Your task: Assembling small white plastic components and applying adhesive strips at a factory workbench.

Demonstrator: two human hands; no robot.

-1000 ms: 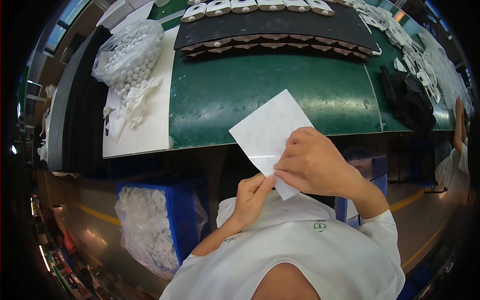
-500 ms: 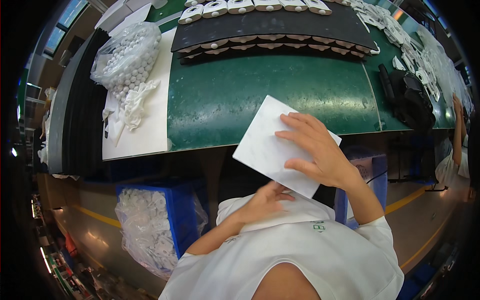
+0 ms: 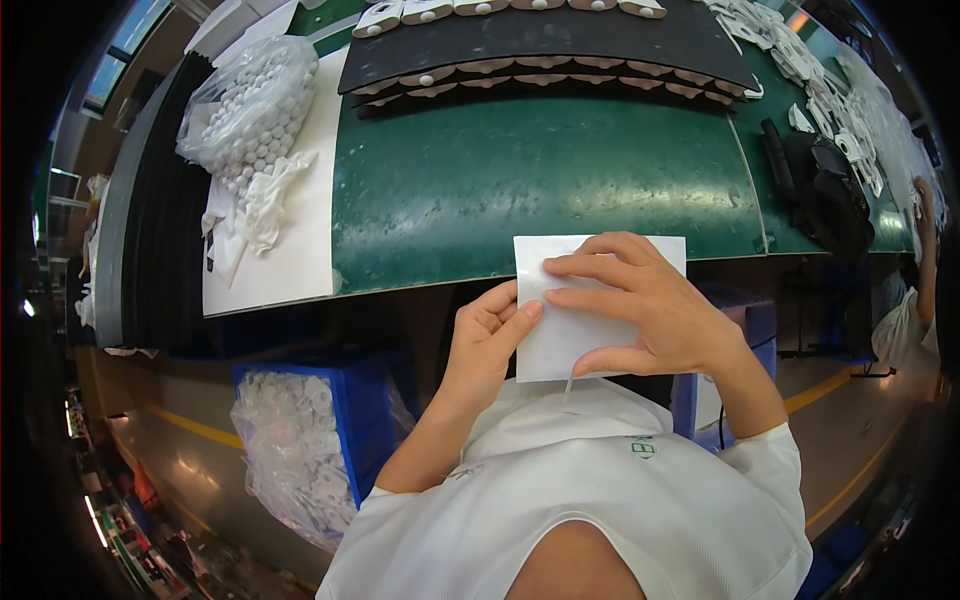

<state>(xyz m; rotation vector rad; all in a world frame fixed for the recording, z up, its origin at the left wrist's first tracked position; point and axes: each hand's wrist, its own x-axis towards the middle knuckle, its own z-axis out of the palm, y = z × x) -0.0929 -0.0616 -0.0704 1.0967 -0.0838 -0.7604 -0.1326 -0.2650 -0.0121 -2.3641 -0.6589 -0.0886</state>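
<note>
A flat white square sheet (image 3: 590,340), its surface smooth and plain, is in front of me at the bench's front edge. My left hand (image 3: 485,340) grips its left side, thumb on top and fingers curled at the edge. Across its upper right part lies my right hand (image 3: 660,310), fingers spread and thumb stretched toward the lower edge. Whether any right-hand fingers reach behind the sheet is hidden. A thin, clear-looking strip (image 3: 569,390) hangs below the sheet near my right thumb.
On the green bench (image 3: 450,200), black boards (image 3: 540,50) bear rows of white parts. At left are a bag of white balls (image 3: 255,105) and upright black boards (image 3: 165,200). A black object (image 3: 825,190) lies right. Blue crates (image 3: 345,430) stand below; another person's arm (image 3: 926,240) shows far right.
The white sheet has turned from slanted to nearly square-on and come slightly lower. My left hand has risen from beneath it to grip its left edge. My right hand stays spread over it.
</note>
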